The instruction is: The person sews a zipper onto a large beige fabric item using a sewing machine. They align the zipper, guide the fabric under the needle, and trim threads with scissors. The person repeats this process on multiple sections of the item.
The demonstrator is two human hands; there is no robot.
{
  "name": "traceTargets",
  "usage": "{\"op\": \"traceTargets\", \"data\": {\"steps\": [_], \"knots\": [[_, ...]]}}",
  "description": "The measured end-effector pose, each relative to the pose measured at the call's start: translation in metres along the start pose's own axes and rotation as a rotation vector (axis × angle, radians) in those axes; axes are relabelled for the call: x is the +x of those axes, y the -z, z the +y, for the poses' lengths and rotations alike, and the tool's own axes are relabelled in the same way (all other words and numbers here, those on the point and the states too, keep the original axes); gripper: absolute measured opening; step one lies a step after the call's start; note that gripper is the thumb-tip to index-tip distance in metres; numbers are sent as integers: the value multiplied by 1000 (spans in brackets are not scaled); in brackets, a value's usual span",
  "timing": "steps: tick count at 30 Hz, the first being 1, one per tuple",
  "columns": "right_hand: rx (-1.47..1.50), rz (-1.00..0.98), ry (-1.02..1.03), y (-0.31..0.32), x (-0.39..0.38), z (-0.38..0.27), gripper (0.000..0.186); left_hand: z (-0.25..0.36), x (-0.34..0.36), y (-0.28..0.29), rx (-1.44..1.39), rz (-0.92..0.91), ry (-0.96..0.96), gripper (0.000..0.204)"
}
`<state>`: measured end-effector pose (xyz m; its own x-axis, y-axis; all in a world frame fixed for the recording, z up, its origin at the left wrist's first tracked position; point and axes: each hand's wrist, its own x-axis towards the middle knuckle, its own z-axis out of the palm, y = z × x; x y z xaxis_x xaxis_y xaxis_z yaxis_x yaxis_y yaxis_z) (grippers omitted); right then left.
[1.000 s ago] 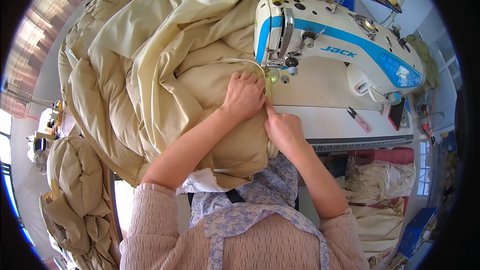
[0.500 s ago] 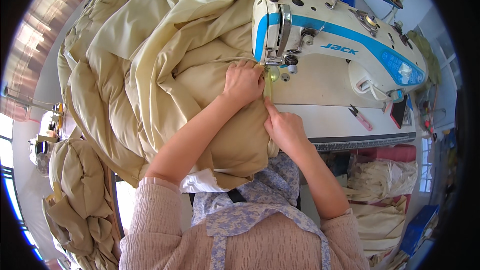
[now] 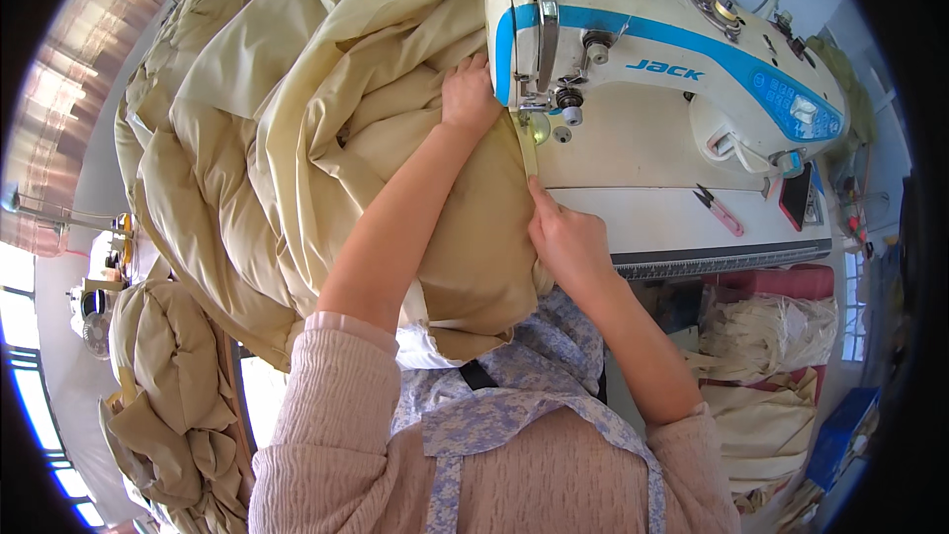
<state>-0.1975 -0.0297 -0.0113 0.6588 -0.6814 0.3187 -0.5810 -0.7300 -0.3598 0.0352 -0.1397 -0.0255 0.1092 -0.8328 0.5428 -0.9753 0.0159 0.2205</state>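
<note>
A large, puffy khaki padded fabric piece [image 3: 474,227] spreads over the left of the sewing table and hangs over its front edge. My left hand [image 3: 471,96] is closed on this fabric beside the sewing machine's head, its fingers bent into the cloth and partly hidden. A narrow pale yellow-green strip [image 3: 528,146] runs along the fabric's right edge, towards the presser foot. Just in front of the foot, my right hand [image 3: 571,240] pinches the strip, index finger stretched along it and the other fingers curled. The white and blue sewing machine [image 3: 633,40] stands right of the fabric.
Pink-handled thread snips [image 3: 720,212] and a dark red-edged phone-like object [image 3: 795,198] lie on the table's right. A ruler strip [image 3: 717,259] follows its front edge. Bagged cloth [image 3: 771,334] is below right; more padded khaki pieces [image 3: 170,361] are piled at left.
My left hand has moved farther back and slightly left along the fabric, beside the machine head. My right hand keeps its hold on the strip. The whole view has shifted slightly.
</note>
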Motion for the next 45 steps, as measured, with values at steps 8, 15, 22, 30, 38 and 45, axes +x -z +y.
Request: {"op": "traceTargets", "data": {"steps": [8, 15, 22, 30, 38, 45], "knots": [[1543, -267, -705, 47, -74, -4, 44, 50, -88, 111, -242, -124, -214, 53], [1088, -473, -34, 62, -116, -50, 38, 87, -143, 130, -220, -276, -407, 66], [67, 56, 337, 24, -87, 1, 43, 81, -138, 134, -291, -36, -174, 47], [183, 247, 540, -1, -56, 16, 26, 83, -89, 147, -379, -143, -187, 29], [227, 240, 572, 3, -53, 30, 17, 79, -121, 112, -163, -257, -462, 30], [298, 217, 586, 3, -49, 32, 31, 78, -108, 123, -391, -290, -239, 34]]}}
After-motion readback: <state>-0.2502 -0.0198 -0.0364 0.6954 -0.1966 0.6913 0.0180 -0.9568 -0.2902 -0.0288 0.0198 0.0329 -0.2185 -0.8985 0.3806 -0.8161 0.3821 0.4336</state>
